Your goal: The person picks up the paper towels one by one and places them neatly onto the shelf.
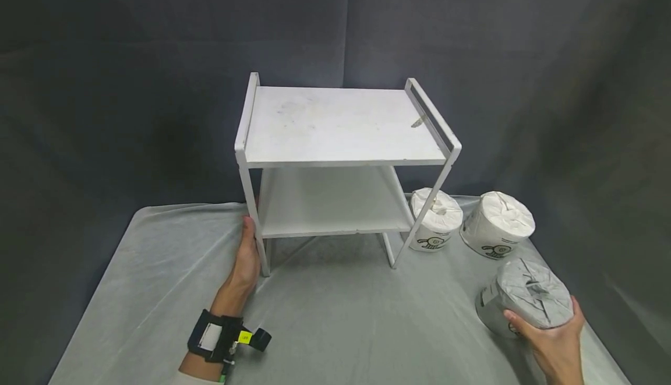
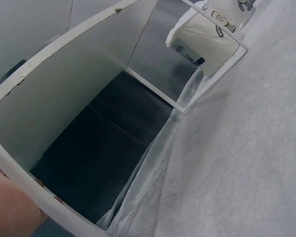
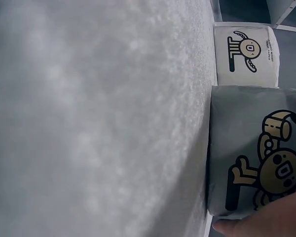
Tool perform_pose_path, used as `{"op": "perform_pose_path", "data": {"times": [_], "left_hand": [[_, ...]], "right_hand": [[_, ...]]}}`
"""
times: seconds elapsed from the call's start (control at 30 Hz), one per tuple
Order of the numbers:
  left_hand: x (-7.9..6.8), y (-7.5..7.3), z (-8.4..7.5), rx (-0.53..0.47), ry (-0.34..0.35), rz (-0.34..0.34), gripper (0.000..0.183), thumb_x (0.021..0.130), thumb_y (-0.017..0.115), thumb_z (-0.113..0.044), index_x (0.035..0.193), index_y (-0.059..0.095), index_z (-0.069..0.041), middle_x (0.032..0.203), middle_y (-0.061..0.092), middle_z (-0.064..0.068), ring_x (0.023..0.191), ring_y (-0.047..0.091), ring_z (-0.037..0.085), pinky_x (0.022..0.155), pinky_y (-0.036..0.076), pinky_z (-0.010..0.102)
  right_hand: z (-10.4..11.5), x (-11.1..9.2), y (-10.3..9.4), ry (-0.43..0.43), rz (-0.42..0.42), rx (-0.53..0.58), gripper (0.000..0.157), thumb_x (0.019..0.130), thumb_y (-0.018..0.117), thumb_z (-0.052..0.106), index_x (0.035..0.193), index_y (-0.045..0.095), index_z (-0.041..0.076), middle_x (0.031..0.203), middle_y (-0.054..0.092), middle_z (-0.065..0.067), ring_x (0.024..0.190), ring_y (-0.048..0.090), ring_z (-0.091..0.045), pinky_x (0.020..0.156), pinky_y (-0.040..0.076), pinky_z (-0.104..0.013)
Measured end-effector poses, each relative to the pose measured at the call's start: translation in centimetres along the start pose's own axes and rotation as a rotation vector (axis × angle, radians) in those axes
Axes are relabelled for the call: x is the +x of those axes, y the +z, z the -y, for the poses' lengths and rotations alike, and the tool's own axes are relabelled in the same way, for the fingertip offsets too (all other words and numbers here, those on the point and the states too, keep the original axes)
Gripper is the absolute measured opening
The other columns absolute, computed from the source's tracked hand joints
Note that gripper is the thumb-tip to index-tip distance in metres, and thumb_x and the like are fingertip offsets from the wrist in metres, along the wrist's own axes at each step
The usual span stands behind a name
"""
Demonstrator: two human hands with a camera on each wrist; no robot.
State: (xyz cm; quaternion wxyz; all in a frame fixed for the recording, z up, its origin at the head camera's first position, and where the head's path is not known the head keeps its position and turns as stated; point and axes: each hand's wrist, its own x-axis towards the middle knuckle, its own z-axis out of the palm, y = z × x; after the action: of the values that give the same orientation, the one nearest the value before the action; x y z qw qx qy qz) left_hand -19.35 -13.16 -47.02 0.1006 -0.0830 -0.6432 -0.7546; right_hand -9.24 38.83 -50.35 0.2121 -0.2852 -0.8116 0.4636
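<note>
A white two-tier shelf (image 1: 335,198) stands in the middle of the table. My left hand (image 1: 245,260) holds its front left leg, and in the left wrist view fingertips (image 2: 58,200) show past the leg's edge. At the front right, my right hand (image 1: 558,338) grips a paper-wrapped toilet roll (image 1: 534,295), thumb on one side and fingers on the other. In the right wrist view the roll's printed cartoon figure faces the camera. Whether the roll's base touches the cloth is hard to tell.
Two more wrapped toilet rolls stand at the back right: one roll (image 1: 435,219) close by the shelf's right leg, another roll (image 1: 498,225) to its right. Grey cloth (image 1: 341,315) covers the table. A dark curtain (image 1: 157,111) hangs behind it.
</note>
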Motion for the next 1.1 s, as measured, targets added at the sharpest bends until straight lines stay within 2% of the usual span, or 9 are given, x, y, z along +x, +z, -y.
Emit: {"op": "perform_pose_path", "data": {"times": [0.17, 0.27, 0.43, 0.63, 0.8, 0.97, 1.1], "left_hand": [[-0.12, 0.15, -0.09, -0.026, 0.003, 0.0, 0.084, 0.099, 0.019, -0.062, 0.159, -0.005, -0.008, 0.165, -0.006, 0.013, 0.15, -0.008, 0.025, 0.117, -0.01, 0.047], [-0.17, 0.21, -0.15, -0.023, 0.0, -0.001, 0.084, 0.099, 0.018, -0.062, 0.159, -0.005, -0.008, 0.165, -0.006, 0.014, 0.15, -0.008, 0.026, 0.117, -0.01, 0.047], [-0.17, 0.12, -0.2, -0.024, 0.013, 0.007, 0.085, 0.099, 0.017, -0.063, 0.158, -0.006, -0.007, 0.165, -0.008, 0.016, 0.15, -0.009, 0.027, 0.117, -0.01, 0.048], [-0.13, -0.06, -0.13, -0.028, 0.019, 0.016, 0.084, 0.099, 0.017, -0.062, 0.159, -0.004, -0.008, 0.165, -0.005, 0.016, 0.15, -0.006, 0.026, 0.117, -0.009, 0.049], [-0.06, -0.11, -0.04, -0.015, 0.022, 0.018, 0.083, 0.099, 0.018, -0.063, 0.159, 0.0, -0.01, 0.164, 0.003, 0.012, 0.149, 0.002, 0.026, 0.118, -0.005, 0.049], [0.09, -0.07, -0.03, -0.017, 0.017, 0.023, 0.084, 0.098, 0.018, -0.065, 0.159, 0.001, -0.011, 0.164, 0.005, 0.012, 0.149, 0.002, 0.026, 0.117, -0.006, 0.049], [0.06, 0.0, -0.04, -0.036, 0.024, 0.028, 0.084, 0.098, 0.018, -0.065, 0.159, 0.0, -0.01, 0.164, 0.004, 0.012, 0.149, 0.001, 0.026, 0.117, -0.005, 0.048]], "right_hand": [[0.04, 0.27, 0.22, -0.087, -0.031, 0.025, 0.107, 0.057, 0.092, 0.006, 0.148, 0.036, 0.018, 0.13, 0.048, 0.006, 0.113, 0.048, -0.006, 0.098, 0.034, -0.018], [0.12, 0.35, 0.2, -0.128, -0.039, 0.032, 0.1, 0.055, 0.093, 0.004, 0.142, 0.046, 0.019, 0.12, 0.053, 0.011, 0.106, 0.049, 0.0, 0.091, 0.035, -0.012], [0.24, 0.41, 0.36, -0.151, -0.039, 0.036, 0.097, 0.055, 0.093, 0.004, 0.14, 0.049, 0.019, 0.121, 0.055, 0.008, 0.108, 0.05, -0.002, 0.091, 0.035, -0.01], [0.19, 0.26, 0.54, -0.114, -0.06, -0.002, 0.097, 0.057, 0.093, 0.012, 0.142, 0.048, 0.019, 0.125, 0.054, 0.004, 0.11, 0.049, -0.003, 0.1, 0.033, -0.018], [0.22, 0.43, 0.5, -0.128, -0.075, 0.0, 0.087, 0.057, 0.094, 0.013, 0.135, 0.056, 0.015, 0.115, 0.06, 0.007, 0.1, 0.053, 0.0, 0.091, 0.036, -0.015], [0.3, 0.22, 0.31, -0.063, -0.089, -0.001, 0.082, 0.057, 0.094, 0.017, 0.131, 0.059, 0.017, 0.105, 0.06, 0.016, 0.093, 0.053, 0.003, 0.086, 0.037, -0.017], [0.33, -0.01, -0.05, -0.053, -0.097, -0.024, 0.081, 0.058, 0.094, 0.019, 0.13, 0.059, 0.015, 0.1, 0.059, 0.019, 0.09, 0.053, 0.004, 0.085, 0.037, -0.018]]}}
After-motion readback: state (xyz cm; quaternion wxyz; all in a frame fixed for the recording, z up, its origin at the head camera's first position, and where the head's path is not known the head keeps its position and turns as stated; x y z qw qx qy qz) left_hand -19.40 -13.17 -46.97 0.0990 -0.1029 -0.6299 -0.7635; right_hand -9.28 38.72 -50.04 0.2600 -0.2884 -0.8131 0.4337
